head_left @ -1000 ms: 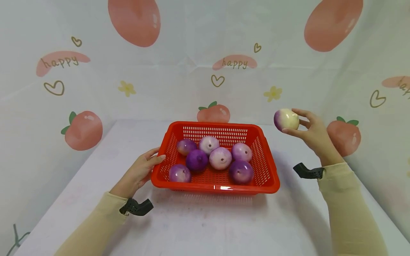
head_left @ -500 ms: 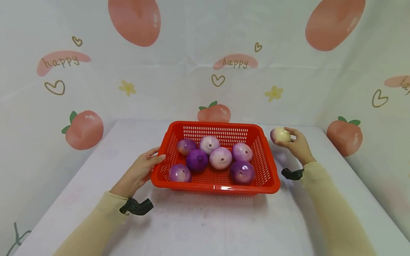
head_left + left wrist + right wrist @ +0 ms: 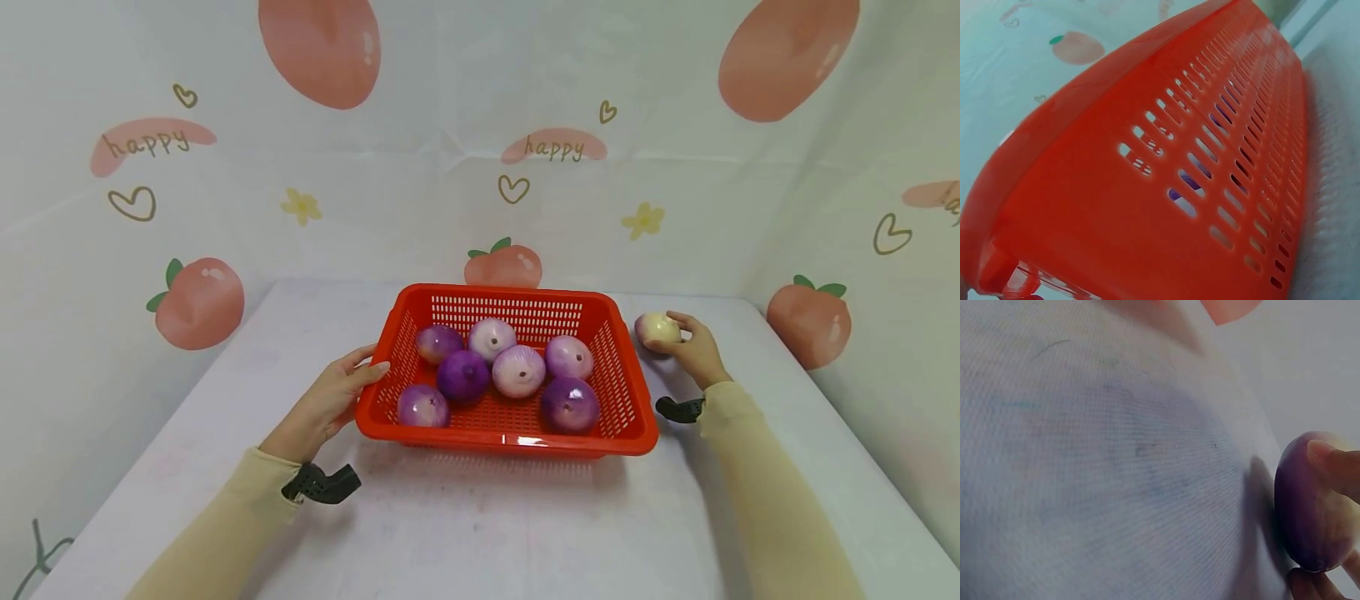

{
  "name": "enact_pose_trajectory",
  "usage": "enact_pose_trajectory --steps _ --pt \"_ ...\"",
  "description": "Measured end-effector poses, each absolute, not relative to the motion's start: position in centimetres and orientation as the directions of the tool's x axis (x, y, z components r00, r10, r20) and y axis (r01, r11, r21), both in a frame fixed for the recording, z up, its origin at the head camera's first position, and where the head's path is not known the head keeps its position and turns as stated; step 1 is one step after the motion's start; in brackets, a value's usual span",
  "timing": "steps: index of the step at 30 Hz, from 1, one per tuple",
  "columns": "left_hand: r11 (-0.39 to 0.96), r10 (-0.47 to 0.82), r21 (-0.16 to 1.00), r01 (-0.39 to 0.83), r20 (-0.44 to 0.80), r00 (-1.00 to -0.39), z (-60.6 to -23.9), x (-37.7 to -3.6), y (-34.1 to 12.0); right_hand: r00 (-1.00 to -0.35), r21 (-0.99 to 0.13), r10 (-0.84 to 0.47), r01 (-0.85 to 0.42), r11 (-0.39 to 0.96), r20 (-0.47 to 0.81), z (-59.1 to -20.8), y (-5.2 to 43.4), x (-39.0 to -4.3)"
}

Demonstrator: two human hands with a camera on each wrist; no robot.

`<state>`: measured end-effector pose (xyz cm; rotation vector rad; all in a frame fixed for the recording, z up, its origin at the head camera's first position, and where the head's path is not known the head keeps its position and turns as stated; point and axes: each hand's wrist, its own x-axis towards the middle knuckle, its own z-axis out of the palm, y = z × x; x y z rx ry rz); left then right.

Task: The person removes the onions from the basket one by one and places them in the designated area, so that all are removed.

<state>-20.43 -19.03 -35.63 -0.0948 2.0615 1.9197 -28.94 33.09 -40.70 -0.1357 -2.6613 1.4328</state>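
My right hand (image 3: 696,347) grips a white-and-purple onion (image 3: 658,332) low over the table, just right of the basket's back right corner. In the right wrist view the thumb and fingers wrap the same onion (image 3: 1313,506), whose shadow falls close beside it on the cloth. My left hand (image 3: 327,402) holds the left rim of a red plastic basket (image 3: 517,443), thumb over the rim and fingers outside. Several onions lie in the basket, among them a deep purple one (image 3: 462,376) and a pale striped one (image 3: 518,372). The left wrist view is filled by the basket's slotted wall (image 3: 1104,212).
A white cloth covers the table (image 3: 480,525). Behind it hangs a printed backdrop (image 3: 420,200) with peaches, hearts and flowers, and it continues along both sides. Each wrist bears a black camera mount, such as the left mount (image 3: 321,483).
My right hand has come down and slightly left with the onion, from the air beside the backdrop to just over the table. The left hand and basket have stayed in place.
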Motion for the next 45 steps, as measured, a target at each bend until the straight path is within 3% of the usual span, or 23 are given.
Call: enact_pose_trajectory --steps 10,45 --pt "0.073 0.191 0.968 -0.238 -0.248 -0.95 -35.88 -20.43 -19.15 -0.99 -0.831 0.138 0.112 0.546 -0.043 -40.78 33.27 -28.94" --pt "0.093 0.189 0.96 -0.264 -0.278 -0.942 -35.63 -20.39 -19.1 -0.993 -0.84 0.043 0.119 0.529 -0.113 -41.33 33.99 -29.38"
